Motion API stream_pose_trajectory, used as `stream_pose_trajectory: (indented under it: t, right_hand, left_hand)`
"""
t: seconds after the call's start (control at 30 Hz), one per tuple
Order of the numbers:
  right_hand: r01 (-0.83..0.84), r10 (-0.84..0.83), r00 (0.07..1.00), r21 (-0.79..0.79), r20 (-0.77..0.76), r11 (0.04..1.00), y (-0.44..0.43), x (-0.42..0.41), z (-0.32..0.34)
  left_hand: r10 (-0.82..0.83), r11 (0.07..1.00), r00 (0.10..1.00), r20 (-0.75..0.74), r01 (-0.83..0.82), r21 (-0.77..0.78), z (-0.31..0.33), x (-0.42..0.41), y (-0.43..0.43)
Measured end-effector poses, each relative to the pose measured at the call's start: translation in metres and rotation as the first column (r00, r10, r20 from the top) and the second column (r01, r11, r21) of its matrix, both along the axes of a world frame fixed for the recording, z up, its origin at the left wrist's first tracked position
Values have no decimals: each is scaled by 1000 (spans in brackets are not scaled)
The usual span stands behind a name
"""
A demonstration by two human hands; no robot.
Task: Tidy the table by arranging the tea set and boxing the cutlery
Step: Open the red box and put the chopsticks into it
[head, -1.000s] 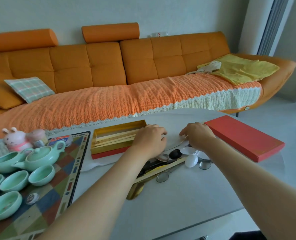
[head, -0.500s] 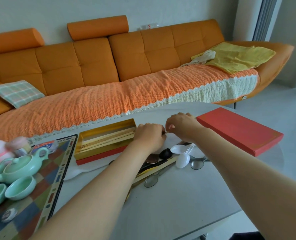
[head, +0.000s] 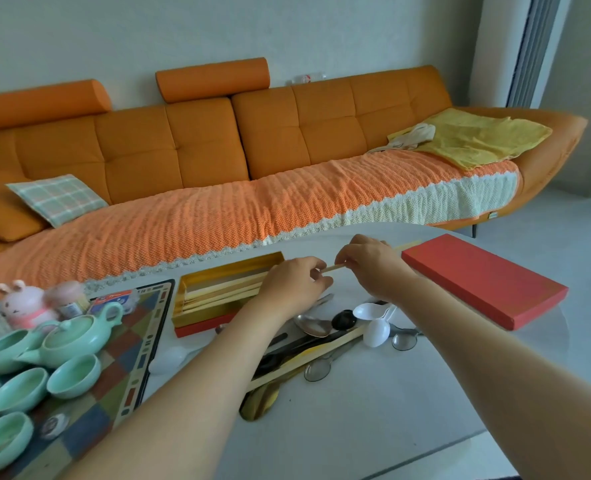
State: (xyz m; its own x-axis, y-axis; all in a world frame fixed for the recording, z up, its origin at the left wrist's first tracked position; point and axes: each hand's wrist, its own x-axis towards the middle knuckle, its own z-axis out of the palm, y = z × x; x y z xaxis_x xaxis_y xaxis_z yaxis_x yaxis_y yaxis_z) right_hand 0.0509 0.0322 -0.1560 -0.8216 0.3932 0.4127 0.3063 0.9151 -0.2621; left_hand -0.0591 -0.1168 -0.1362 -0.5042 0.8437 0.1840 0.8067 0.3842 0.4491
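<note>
The left hand's (head: pixel 294 282) thumb and fingertips pinch the near end of a pale wooden chopstick (head: pixel 334 267), and the right hand's (head: pixel 370 265) fingers curl down around it further along, so both hands hold the same stick with a short stretch showing between them. Its far tip sticks out past the right knuckles and points toward the corner of the flat red lid (head: pixel 484 282), which lies on the white table (head: pixel 356 427) well to the right. The chopstick is lifted clear of the tabletop, just off the right end of the open gold-lined box (head: pixel 230 267); more pale chopsticks (head: pixel 225 292) lie lengthwise inside that box, which has a red base. Under the 2 forearms sits the loose cutlery: a metal spoon (head: pixel 313 323), a black spoon (head: pixel 344 320), white plastic spoons (head: pixel 373 320), a long pale stick (head: pixel 304 358) lying across the heap, a gold spoon (head: pixel 259 400) nearest the viewer, and 2 more metal spoons at the edges. To the left, a patterned mat (head: pixel 114 358) carries the mint-green tea set: a lidded teapot (head: pixel 79 334), a pitcher (head: pixel 0 348) beside it and 4 cups (head: pixel 74 375) in front, 1 cut by the frame edge. A pink rabbit toy (head: pixel 24 301) stands behind them, and an orange sofa (head: pixel 200 140) fills the background.
</note>
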Motion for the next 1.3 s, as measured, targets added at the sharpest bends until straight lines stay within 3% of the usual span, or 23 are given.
stream_pose_trajectory:
  t: [0.23,0.37,0.53,0.7,0.8,0.9,1.07,1.3]
  right_hand:
    - [-105,92,985,-87,-147,991,-28,-11,14]
    - [-97,87,988,-77,-126,992,-38,-24,17]
    - [-98,91,992,-77,-88,992,-52,-47,13]
    - [-155,154,988,-88,-14,984,-79,-80,6]
    - [-155,157,988,-104,13,983,-91,-93,4]
    - [-120,126,991,-121,47,985,-100,-102,4]
    - [-28,39,998,-181,57,983,-105,-103,3]
    - [-99,151,950,-196,272,976,-131,-84,12]
  left_hand:
    - [36,984,996,-81,-21,177,9,-14,-17]
    - [156,951,971,-183,-97,293,11,-43,-51]
    - [299,919,946,-126,-250,305,-5,-86,-110]
    - [309,941,905,-291,-249,228,-20,-99,-150]
    - [189,978,904,-382,-140,153,-25,-100,-165]
    - [66,998,933,-354,-68,7,-24,-98,-169]
    - [21,972,957,-289,-87,-219,-27,-101,-167]
    - [-7,978,944,-331,-62,-197,-23,-93,-163]
